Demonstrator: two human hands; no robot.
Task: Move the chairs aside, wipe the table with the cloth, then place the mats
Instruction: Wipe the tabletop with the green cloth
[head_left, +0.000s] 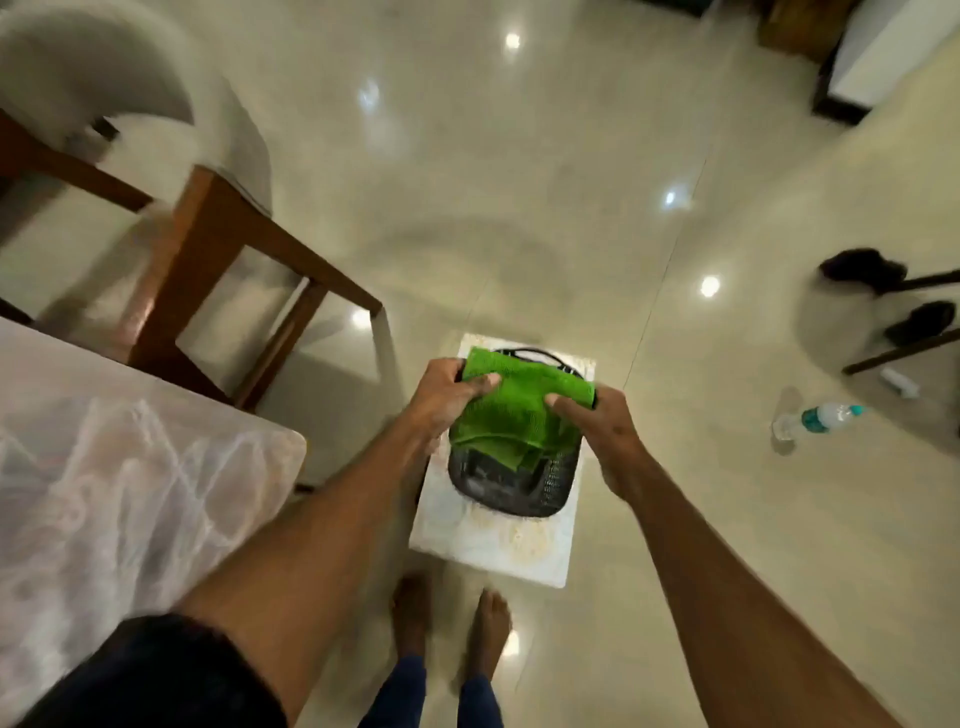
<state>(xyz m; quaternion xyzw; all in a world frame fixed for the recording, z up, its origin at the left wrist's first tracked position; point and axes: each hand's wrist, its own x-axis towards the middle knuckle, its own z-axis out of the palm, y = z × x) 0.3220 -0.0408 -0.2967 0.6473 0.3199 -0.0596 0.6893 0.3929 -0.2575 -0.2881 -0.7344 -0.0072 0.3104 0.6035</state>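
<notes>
Two hands are on the green cloth (511, 410) dead center of the frame: left hand (447, 397) pinching its upper left edge, right hand (597, 421) gripping the right end, so it's stretched between them. It hangs right over a black woven basket (524, 488) that sits on a small white stool (498, 551). Table (119, 467) with its clear plastic cover fills the lower left, and a wooden chair (228, 249) with a pale cushion stands at upper left, pretty blurry. Over on the right a water bottle (815, 418) lies on the shiny floor (519, 182), with black slippers (883, 291) above it.
</notes>
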